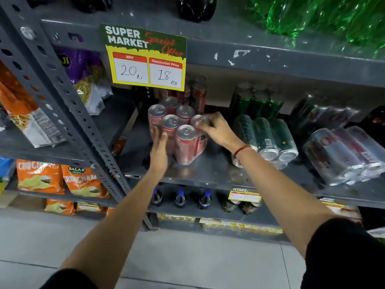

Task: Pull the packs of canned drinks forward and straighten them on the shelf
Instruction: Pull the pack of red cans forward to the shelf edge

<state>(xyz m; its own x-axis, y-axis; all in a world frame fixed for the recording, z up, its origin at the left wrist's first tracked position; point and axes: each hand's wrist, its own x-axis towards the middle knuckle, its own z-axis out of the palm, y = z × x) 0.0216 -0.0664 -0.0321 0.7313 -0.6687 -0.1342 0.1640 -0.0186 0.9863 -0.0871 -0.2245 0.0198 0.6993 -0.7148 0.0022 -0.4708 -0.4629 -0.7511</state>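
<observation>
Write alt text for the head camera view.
Both hands hold an upright shrink-wrapped pack of red cans on a grey metal shelf: left hand against its side, right hand on top. Green can packs lie tipped over beside it.

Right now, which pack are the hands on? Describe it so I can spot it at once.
Find the yellow-and-green price sign hanging from the upper shelf edge. Directly below it stands the red can pack, left hand on its side, right hand on top. Unlike the green pack and clear-wrapped pack lying flat to its right, it stands upright.
</observation>
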